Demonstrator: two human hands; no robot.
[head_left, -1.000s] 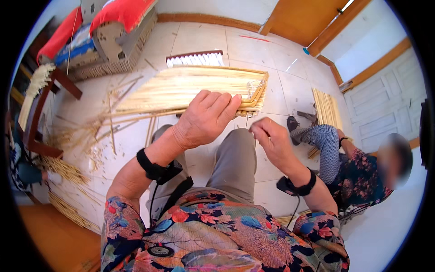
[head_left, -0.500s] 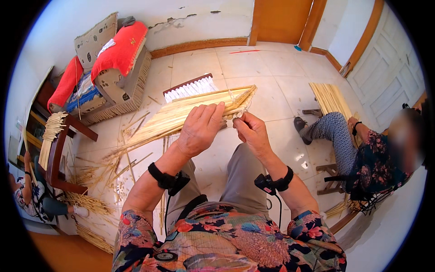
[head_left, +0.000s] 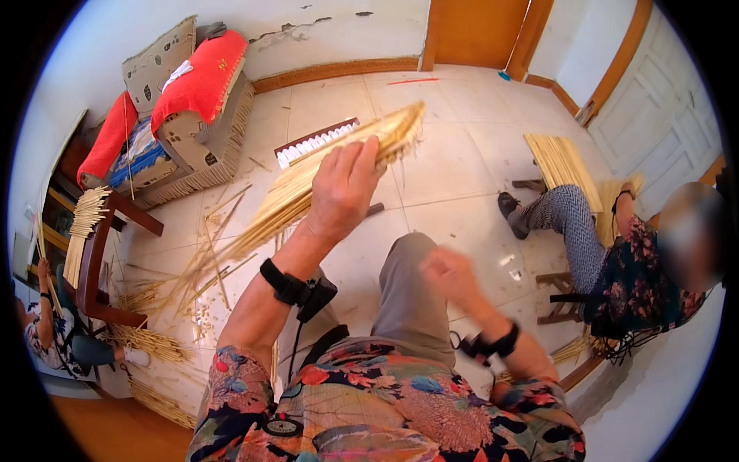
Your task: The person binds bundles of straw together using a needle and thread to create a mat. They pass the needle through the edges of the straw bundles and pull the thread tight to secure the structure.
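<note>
Loose straw (head_left: 148, 295) is strewn over a pale tiled floor (head_left: 462, 173), with a red-draped, patterned armchair (head_left: 202, 154) at upper left. Above the floor, a flat mat of yellow stalks (head_left: 294, 192) is clasped in the left hand (head_left: 341, 189), tilted more steeply than before; the right hand (head_left: 450, 276) (blurred, so its grip cannot be told) has been drawn from the mat's edge toward the grey-trousered right knee (head_left: 409, 258).

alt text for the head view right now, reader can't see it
Seen from above, a person's left hand grips a mat of pale stalks; the blurred right hand is apart from it. Loose stalks lie on the tiled floor at left, and another person sits at right beside a stalk sheet.
</note>
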